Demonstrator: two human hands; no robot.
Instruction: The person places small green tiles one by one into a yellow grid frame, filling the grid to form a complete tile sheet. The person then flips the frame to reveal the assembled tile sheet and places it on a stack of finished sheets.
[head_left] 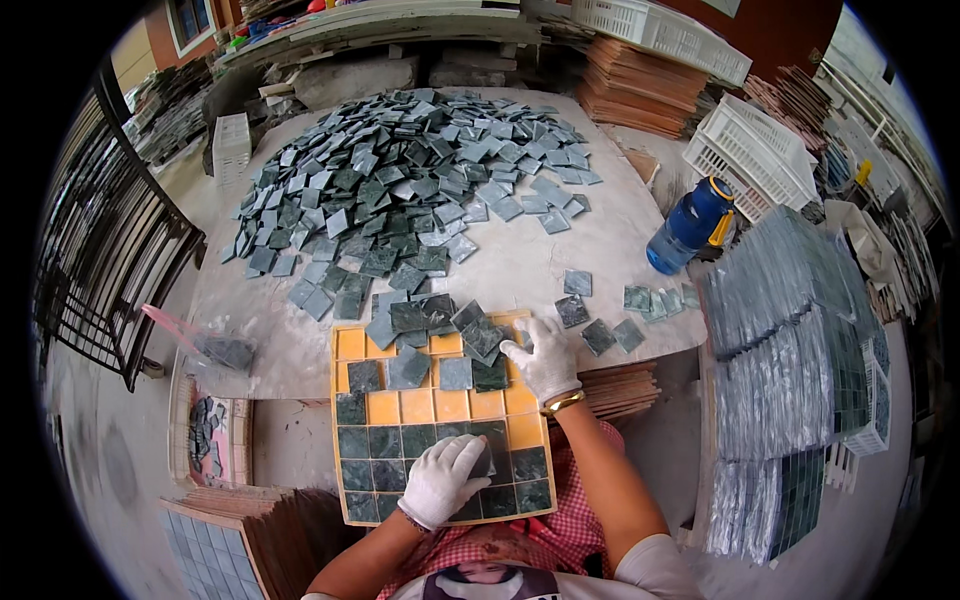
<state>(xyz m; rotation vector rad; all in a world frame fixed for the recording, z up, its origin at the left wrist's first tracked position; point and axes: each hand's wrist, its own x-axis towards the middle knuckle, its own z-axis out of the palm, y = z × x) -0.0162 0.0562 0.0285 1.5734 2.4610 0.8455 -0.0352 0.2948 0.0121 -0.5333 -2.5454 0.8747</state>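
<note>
A yellow grid tray [450, 405] lies at the table's near edge, in front of my body. Dark green square stone tiles [385, 441] fill most of its nearer rows, while yellow cells show farther up. My left hand [440, 485], in a white glove, rests low on the tray, with thumb and fingers closed around a dark tile [487, 458]. On the tray's upper right edge lies my gloved right hand [545, 362], fingers apart. Its thumb reaches toward loose, overlapping tiles [482, 338]. More loose tiles [408, 367] lie across the upper rows, some askew.
A large heap of tiles [400, 170] covers the far table. Several single tiles [598, 336] lie right of the tray. A blue bottle [688, 228] stands at the table's right edge, beside stacked tile sheets [770, 350]. Brown boards [270, 540] lean at lower left.
</note>
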